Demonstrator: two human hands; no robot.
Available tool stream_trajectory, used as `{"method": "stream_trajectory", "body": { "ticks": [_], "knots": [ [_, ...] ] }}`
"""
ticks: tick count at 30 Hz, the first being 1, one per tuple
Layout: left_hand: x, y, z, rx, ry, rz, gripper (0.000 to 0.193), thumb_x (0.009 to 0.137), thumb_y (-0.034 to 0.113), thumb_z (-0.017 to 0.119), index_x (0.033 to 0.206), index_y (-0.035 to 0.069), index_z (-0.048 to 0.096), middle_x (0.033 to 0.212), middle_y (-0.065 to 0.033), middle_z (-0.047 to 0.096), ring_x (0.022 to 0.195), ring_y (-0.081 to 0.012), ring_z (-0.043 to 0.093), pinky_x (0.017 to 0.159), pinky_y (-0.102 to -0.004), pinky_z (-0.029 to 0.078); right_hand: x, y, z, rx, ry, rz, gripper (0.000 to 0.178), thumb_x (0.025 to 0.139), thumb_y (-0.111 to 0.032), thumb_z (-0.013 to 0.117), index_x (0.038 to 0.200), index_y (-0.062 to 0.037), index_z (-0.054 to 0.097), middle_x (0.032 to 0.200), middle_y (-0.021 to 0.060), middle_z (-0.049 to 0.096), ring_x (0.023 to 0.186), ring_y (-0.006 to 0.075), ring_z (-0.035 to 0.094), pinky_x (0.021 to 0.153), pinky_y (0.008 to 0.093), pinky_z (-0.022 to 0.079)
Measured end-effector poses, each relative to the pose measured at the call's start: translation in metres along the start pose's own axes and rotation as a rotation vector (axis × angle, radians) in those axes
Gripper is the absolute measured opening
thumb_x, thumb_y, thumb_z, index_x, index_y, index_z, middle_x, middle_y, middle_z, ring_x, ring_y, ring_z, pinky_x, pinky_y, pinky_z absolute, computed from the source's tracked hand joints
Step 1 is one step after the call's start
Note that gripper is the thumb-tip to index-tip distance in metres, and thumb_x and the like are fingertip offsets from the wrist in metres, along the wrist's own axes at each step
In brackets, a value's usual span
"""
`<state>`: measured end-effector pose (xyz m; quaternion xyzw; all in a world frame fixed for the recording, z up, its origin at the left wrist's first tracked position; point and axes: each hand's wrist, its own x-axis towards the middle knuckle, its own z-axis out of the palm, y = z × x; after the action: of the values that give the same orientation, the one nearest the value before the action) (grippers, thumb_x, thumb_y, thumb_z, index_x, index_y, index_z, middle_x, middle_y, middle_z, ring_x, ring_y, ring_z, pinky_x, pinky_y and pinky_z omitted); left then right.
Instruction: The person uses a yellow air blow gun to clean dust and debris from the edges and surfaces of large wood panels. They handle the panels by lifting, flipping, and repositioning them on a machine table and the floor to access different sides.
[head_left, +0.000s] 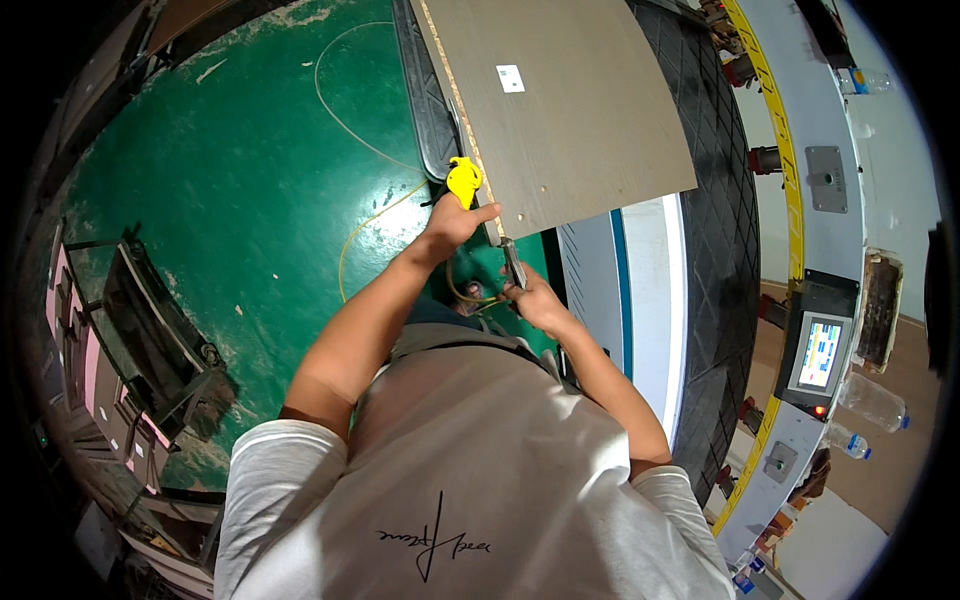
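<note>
A grey-brown panel (590,120) with a raw chipboard edge lies before me, carrying a small white label. My left hand (452,222) is at the panel's near left corner, thumb over the edge. Its fingers close round a bright yellow plastic tool (464,182) whose exact kind I cannot make out. In my right hand (537,300), just below the near corner, is a slim dark-grey metal tool (514,264). Its upper end meets or nearly meets the corner; I cannot tell whether it touches. The right fingers are partly hidden behind it.
A black padded support (425,90) runs under the panel's left side. Thin yellow hose (372,218) loops over the green floor (230,150). At right stands a machine with a black belt (712,300), yellow strip (783,150) and lit screen (820,352). Metal racks (150,310) stand left.
</note>
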<state>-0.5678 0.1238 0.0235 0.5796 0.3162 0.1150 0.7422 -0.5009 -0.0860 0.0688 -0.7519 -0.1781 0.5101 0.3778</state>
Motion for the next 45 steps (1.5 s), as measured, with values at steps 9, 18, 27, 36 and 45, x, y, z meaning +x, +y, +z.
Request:
{"method": "stream_trajectory", "body": {
  "ticks": [9,18,27,36,45],
  "knots": [
    [0.0,-0.005,0.002,0.04,0.039,-0.019,0.029,0.088,0.025,0.082,0.096,0.006,0.062,0.082,0.003,0.055,0.073,-0.0101,0.049,0.066,-0.0299,0.043,-0.003,-0.007,0.002,-0.515,0.16,0.052,0.035,0.101,-0.034,0.063,0.106,0.0008,0.062,0.079,0.0189,0.073,0.078,0.0403,0.072,0.07,0.0458,0.056],
    [-0.001,-0.009,0.001,0.015,-0.023,-0.029,0.03,0.09,0.028,0.08,0.09,0.005,0.06,0.077,0.0008,0.057,0.065,-0.0109,0.052,0.061,-0.03,0.044,-0.005,0.009,-0.014,-0.406,0.077,-0.21,0.059,0.105,-0.035,0.056,0.154,-0.0046,0.042,0.132,0.0302,0.063,0.122,0.0449,0.061,0.103,0.0443,0.048],
    [-0.004,0.0,0.003,0.205,0.047,-0.234,0.05,0.085,0.047,0.083,0.1,0.004,0.063,0.079,-0.0018,0.062,0.065,-0.0112,0.061,0.056,-0.0312,0.05,0.017,0.021,-0.008,-0.275,0.126,-0.231,0.037,0.098,-0.027,0.068,0.12,0.0015,0.06,0.102,0.0319,0.068,0.1,0.051,0.065,0.086,0.0513,0.052],
    [0.008,0.062,-0.093,0.242,0.228,-0.408,0.031,0.097,0.037,0.071,0.091,0.007,0.066,0.075,-0.0014,0.067,0.056,-0.0092,0.055,0.049,-0.0284,0.04,0.009,0.079,0.004,-0.335,0.242,-0.227,0.04,0.102,-0.032,0.061,0.13,-0.0031,0.061,0.085,0.0227,0.068,0.077,0.0409,0.069,0.068,0.0494,0.051],
    [0.349,0.169,-0.315,0.459,0.297,-0.129,0.045,0.098,0.044,0.066,0.12,0.006,0.062,0.11,-0.0062,0.07,0.079,-0.0201,0.068,0.058,-0.033,0.044,-0.001,-0.001,0.064,1.012,0.567,0.183,0.033,0.11,-0.033,0.051,0.126,-0.0032,0.053,0.118,0.0135,0.062,0.101,0.0234,0.065,0.071,0.0377,0.058]
  ]
}}
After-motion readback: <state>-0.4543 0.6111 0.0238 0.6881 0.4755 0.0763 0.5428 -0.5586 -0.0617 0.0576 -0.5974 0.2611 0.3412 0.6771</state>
